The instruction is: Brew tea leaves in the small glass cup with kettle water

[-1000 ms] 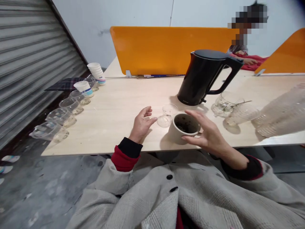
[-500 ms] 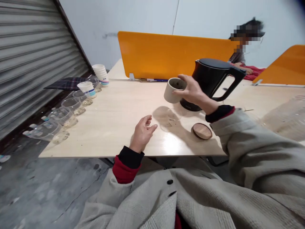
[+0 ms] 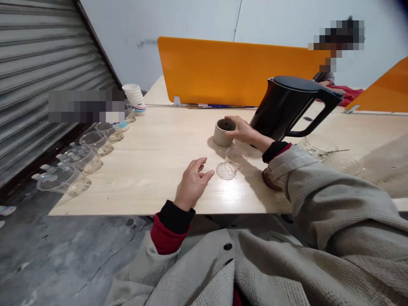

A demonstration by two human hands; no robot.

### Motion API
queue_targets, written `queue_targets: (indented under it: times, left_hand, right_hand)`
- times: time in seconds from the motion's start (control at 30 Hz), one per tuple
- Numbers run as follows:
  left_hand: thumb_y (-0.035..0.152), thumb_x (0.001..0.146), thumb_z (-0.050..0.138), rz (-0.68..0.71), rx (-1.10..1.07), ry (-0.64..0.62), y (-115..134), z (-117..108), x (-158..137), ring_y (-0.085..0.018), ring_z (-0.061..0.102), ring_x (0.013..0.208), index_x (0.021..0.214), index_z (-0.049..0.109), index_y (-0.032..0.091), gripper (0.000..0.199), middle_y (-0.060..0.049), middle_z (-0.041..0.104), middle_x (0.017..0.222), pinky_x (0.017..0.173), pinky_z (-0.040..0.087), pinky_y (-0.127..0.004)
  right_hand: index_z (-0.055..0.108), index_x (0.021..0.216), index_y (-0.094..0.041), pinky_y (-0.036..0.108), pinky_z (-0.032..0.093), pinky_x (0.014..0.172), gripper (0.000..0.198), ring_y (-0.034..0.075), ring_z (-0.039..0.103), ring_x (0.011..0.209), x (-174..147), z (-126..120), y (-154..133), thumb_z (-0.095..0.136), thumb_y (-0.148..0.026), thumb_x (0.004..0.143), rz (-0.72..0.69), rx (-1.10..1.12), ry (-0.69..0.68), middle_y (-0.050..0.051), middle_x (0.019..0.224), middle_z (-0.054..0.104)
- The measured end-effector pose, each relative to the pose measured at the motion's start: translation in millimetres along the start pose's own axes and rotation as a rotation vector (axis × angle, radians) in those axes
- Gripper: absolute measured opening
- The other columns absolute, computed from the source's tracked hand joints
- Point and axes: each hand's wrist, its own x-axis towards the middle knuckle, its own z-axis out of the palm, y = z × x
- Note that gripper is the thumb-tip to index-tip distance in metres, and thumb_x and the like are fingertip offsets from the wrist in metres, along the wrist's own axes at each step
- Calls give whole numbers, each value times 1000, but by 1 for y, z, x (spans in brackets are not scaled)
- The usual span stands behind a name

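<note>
Right hand [image 3: 245,129] pinching cup [image 3: 220,136], mid-frame; seemingly setting-down stage. Next likely calls for gentle release. Left hand [image 3: 192,182] loosely spread, empty.

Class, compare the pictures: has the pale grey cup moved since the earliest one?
Yes: judged against the orange divider, the pale grey cup has moved closer to it and leftward, away from the near edge of the table.

The black kettle [image 3: 276,108] has a greyish-beige cup [image 3: 221,136] to its left, an orange divider [image 3: 236,70] behind it and a grey sleeve [image 3: 318,182], cuffed black and red, before it.
</note>
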Motion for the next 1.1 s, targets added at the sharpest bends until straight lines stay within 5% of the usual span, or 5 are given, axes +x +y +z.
queue_targets:
  times: [0.23,0.37,0.57,0.9,1.1]
  left_hand:
    - [30,89,77,17,30,-18,1,-2,1,-31,70,126,137,71,18,50,-17,70,144,94,66,-43]
    - [32,90,76,40,56,-64,0,0,6,-35,66,136,148,66,18,61,-19,64,155,99,65,-49]
    - [28,89,74,180,128,-262,2,21,19,-38,60,143,161,57,22,74,-19,63,159,114,56,-58]
    - [28,86,78,111,73,-246,-11,25,6,-35,67,138,164,54,20,82,-18,62,162,122,52,-55]
    - [30,89,78,48,-21,-141,-11,22,0,-36,65,143,162,55,17,77,-22,61,163,118,55,-55]
  right_hand:
    - [60,158,-25,62,37,133,82,42,41,162,-24,-14,-14,83,-45,82,33,13,100,15,172,48]
    - [68,142,-22,56,50,121,51,39,61,141,-78,-26,-34,61,-48,99,70,70,242,17,154,65]
    - [73,113,-24,44,64,94,47,31,72,114,-150,-20,-64,56,-66,103,230,501,-6,12,120,76]
    - [74,128,-25,51,62,104,51,33,71,120,-172,-13,-73,61,-67,102,187,551,-98,12,132,75]
    - [60,149,-25,59,49,121,55,33,60,141,-143,-60,-12,56,-55,104,178,275,586,13,155,61]
